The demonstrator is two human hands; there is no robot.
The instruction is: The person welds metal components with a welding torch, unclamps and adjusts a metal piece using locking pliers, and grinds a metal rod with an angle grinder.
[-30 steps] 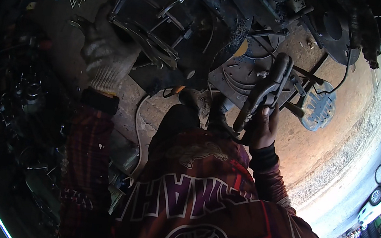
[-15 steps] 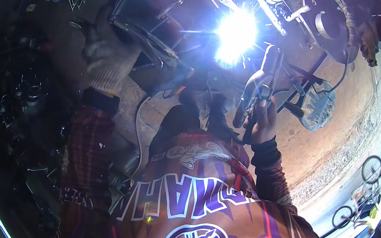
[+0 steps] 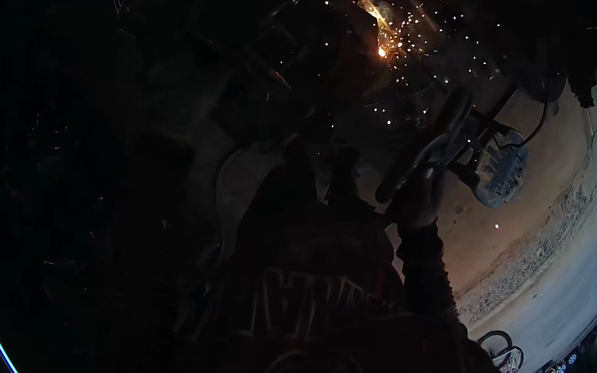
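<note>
Frame very dark. Right hand [image 3: 417,198] is raised at centre right, fingers wrapped tight around the grip of a welding holder [image 3: 423,154], a long dark tool that runs up and slightly right from the fist toward the metal frame [image 3: 295,43] overhead. Glowing orange weld spot [image 3: 382,50] sits on that frame near the top centre, a little left of and above the holder's upper end (can't tell if the rod tip touches it, too dark). Sparks [image 3: 402,87] scatter down and right from the spot, small white-orange dots across the upper middle.

Left hand [image 3: 176,87] only a faint pale glove shape at upper left, up against the frame's bars; whether its fingers are closed on anything or spread, cannot tell. Left sleeve drops from it into black.

Person's patterned shirt [image 3: 311,316] fills the lower centre, pale lettering barely readable as shapes.

A grey ribbed metal part [image 3: 500,175] hangs just right of the holder, near it but apart, with a dark cable looping above.

Sandy ground [image 3: 531,255] lit on the right side, a bicycle wheel [image 3: 496,345] at lower right edge of it, just beside the shirt's shoulder. Left half of the frame is too dark to make out.
</note>
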